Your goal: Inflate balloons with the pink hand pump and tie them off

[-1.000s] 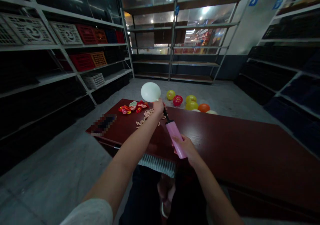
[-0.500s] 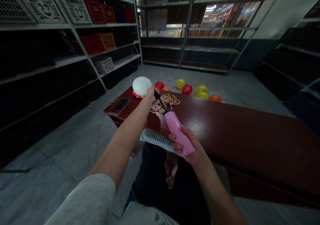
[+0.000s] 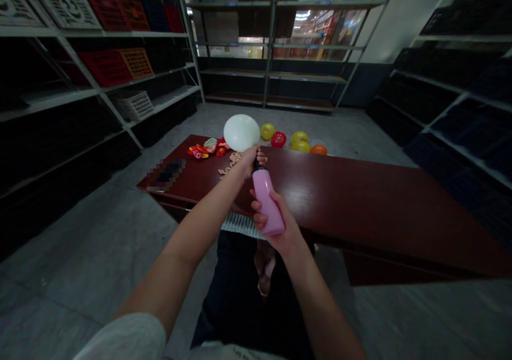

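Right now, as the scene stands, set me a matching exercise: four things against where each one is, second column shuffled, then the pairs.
Things:
1. white balloon
2. pink pump
3. orange balloon
4. flat balloons

Places:
a. on the floor beyond the table
b. gripped in the right hand
c. lying at the table's far left end
d. held at its neck by the left hand

Pairs: 1-d, 2-b, 3-a, 4-c.

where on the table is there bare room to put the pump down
The table is bare from the pump rightwards to its end. Smaller gap between blurred item and loose bands. Crowded: flat balloons by the white balloon.
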Demonstrator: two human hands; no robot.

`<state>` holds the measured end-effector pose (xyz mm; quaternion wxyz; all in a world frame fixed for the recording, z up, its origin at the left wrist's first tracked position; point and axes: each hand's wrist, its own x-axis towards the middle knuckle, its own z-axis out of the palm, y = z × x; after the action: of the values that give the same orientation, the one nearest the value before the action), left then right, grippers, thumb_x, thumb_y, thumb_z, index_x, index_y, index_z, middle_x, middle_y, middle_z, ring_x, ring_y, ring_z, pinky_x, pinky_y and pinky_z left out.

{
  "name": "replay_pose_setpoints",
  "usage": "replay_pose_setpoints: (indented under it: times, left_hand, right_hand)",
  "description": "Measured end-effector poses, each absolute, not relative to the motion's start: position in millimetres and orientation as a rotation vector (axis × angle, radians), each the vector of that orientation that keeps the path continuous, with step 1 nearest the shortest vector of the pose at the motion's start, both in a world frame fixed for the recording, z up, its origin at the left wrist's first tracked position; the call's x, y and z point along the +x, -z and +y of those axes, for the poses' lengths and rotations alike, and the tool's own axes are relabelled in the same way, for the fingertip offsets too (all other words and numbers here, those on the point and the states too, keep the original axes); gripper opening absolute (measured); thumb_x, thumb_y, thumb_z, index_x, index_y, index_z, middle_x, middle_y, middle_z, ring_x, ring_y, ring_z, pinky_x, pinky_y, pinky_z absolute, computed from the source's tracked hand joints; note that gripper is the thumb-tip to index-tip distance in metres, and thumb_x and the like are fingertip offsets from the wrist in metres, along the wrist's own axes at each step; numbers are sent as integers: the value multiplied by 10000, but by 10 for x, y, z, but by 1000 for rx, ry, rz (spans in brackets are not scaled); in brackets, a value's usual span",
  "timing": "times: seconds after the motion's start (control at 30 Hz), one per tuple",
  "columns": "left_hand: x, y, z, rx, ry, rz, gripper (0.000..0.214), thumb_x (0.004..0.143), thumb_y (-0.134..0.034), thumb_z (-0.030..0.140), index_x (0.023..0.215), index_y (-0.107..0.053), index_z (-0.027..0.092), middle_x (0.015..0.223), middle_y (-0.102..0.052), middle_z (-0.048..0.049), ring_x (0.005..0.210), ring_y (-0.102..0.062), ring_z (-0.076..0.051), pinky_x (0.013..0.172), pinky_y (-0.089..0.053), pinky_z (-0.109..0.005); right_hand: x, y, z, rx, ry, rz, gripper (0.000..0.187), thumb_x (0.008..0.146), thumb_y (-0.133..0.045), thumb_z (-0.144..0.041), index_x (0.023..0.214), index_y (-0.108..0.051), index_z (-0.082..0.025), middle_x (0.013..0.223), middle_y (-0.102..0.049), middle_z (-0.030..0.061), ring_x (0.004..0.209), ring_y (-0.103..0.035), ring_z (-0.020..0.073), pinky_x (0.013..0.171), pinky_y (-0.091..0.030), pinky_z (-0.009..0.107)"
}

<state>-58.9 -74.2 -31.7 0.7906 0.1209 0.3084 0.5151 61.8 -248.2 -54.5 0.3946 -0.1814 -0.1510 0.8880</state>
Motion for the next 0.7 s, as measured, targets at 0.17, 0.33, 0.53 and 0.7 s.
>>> replay_pose_setpoints:
  times: [0.17,0.33,0.53,0.7]
  left_hand:
    - [-771,258,-706,232,-1193,862,321,947,-574,218,690,-381,232,463,-362,68,329,-279,-66,348,-244,-205]
    - [-929,228,-725,191,-1218,861,341,943,-542,190,663,-354,239,432,-348,55,328,-276,-73,365,-272,-224]
    - [-700,290,-956,181,-1170,782,362,1008,-388,117,661,-337,205,462,-325,72,314,-297,-33,344,-215,-147]
    - [-325,141,-1325,236,-997,543,403,1067,-423,263,675,-353,200,477,-299,88,311,-307,-40,336,-218,-147]
  right_hand:
    - [687,652,-2843,-589,-2208,-443,486,806,-790,-479,1154,-635,-178,761,-674,-29,479,-552,71,433,-451,183]
    - [742,752,-3173,-589,-2250,-442,465,786,-777,-565,1090,-672,-228,734,-638,-44,434,-483,62,403,-412,195]
    - [797,728,-3212,-502,-2275,-377,474,830,-715,-583,1142,-684,-228,737,-583,-39,430,-417,56,401,-373,208]
    - [783,609,-3125,-500,-2173,-396,472,815,-733,-579,1146,-682,-247,730,-584,-68,425,-432,53,404,-388,205]
